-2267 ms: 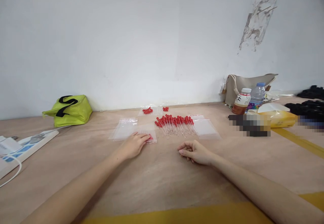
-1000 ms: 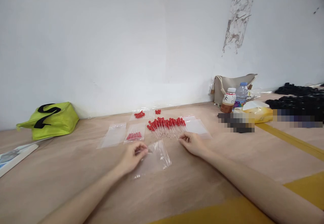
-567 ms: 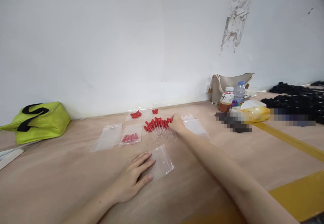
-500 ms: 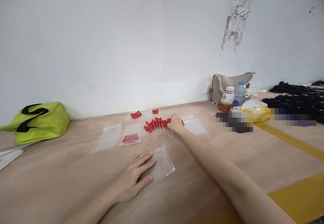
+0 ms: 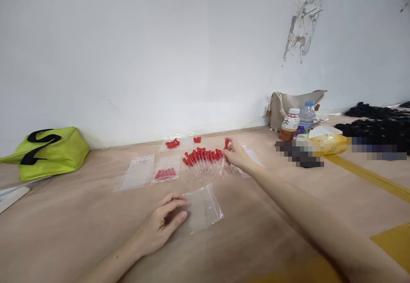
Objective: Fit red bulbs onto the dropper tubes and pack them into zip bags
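Observation:
Glass droppers with red rubber bulbs (image 5: 203,155) lie side by side in a fanned row, thin tubes pointing toward me. At the row's right end my right hand (image 5: 237,154) pinches one dropper (image 5: 226,143) by its red bulb, the bulb uppermost. My left hand (image 5: 163,223) is at the left edge of a flat clear zip bag (image 5: 203,208), fingers bent and apart, holding nothing. Behind it, a zip bag with several red-bulbed droppers inside (image 5: 165,172) lies beside another flat clear bag (image 5: 137,172). More flat bags (image 5: 253,159) are partly hidden by my right hand.
Loose red bulbs (image 5: 173,143) lie on plastic by the wall. A yellow-green bag (image 5: 53,155) stands at left. On the right are a beige bag (image 5: 277,103), two bottles (image 5: 290,125), a yellow tissue pack (image 5: 329,142) and black material (image 5: 378,125).
My right hand has moved slightly right, lifting a dropper from the row's right end. My left hand has drawn back to the left from the clear bag, with its fingers more bent.

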`<state>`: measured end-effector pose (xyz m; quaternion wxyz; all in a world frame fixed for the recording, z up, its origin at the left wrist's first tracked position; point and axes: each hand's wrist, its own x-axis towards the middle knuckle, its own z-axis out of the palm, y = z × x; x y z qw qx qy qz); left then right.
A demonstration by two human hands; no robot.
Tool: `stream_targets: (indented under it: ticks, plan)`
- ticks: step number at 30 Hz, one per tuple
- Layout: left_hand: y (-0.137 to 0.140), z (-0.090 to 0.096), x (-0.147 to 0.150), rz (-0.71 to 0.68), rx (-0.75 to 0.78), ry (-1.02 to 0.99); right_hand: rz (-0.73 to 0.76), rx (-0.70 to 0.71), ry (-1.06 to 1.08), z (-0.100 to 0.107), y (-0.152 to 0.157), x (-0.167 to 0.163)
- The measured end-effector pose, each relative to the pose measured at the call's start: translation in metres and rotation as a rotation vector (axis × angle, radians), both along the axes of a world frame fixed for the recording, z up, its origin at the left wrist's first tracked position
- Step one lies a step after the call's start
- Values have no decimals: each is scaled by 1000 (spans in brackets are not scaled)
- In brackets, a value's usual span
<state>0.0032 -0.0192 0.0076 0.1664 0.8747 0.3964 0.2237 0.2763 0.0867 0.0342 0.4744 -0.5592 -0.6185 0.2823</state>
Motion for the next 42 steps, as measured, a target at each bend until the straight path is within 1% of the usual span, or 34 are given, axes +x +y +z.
stream_targets:
  ticks: [2, 4, 6, 8, 10, 12, 16, 18, 20, 22, 25, 27, 30, 32, 34, 36, 38, 40, 42]
  plan:
    - [-3, -1, -7, -12, -11, 42, 17, -22, 221, -12, -23, 10]
    - [-4, -3, -11, -48, -10, 108, 14, -49, 386, -28, -42, 15]
    - [-5, -6, -10, -77, -3, 150, 11, -51, 488, -42, -54, 16]
    - [-3, -7, -6, -86, 11, 146, 12, -25, 536, -51, -60, 13]
    - [-1, -8, 0, -87, 22, 125, 15, -12, 563, -56, -64, 10]
    - [0, -8, 3, -90, 19, 115, 15, -33, 595, -57, -67, 8]
    - [0, -6, 0, -119, -15, 164, 33, -138, 704, -55, -73, 6]
    - [-1, -4, -1, -146, -13, 177, 94, -207, 727, -53, -76, 6]
    - [-2, -3, -1, -163, -6, 159, 203, -265, 665, -51, -79, 8]
    - [-3, -3, 0, -160, -11, 128, 341, -304, 512, -50, -80, 11]
    - [-3, -4, 1, -146, -18, 94, 484, -300, 280, -52, -81, 17]
    - [-3, -5, 0, -152, -18, 83, 505, -248, 167, -54, -80, 18]
    - [-2, -5, 0, -165, -23, 76, 496, -101, -54, -57, -80, 16]
    - [-2, -3, 0, -172, -43, 69, 514, 3, -203, -55, -81, 12]
    - [-2, -2, 0, -184, -65, 66, 531, 66, -331, -50, -85, 6]
    - [-1, -1, 1, -203, -66, 71, 516, 92, -433, -46, -89, 2]
    - [-1, -1, 2, -233, -57, 85, 517, 90, -490, -43, -93, 0]
    - [0, -1, 2, -261, -50, 90, 572, 62, -474, -42, -93, 4]
    - [0, -1, 3, -270, -42, 92, 617, 14, -387, -42, -87, 11]
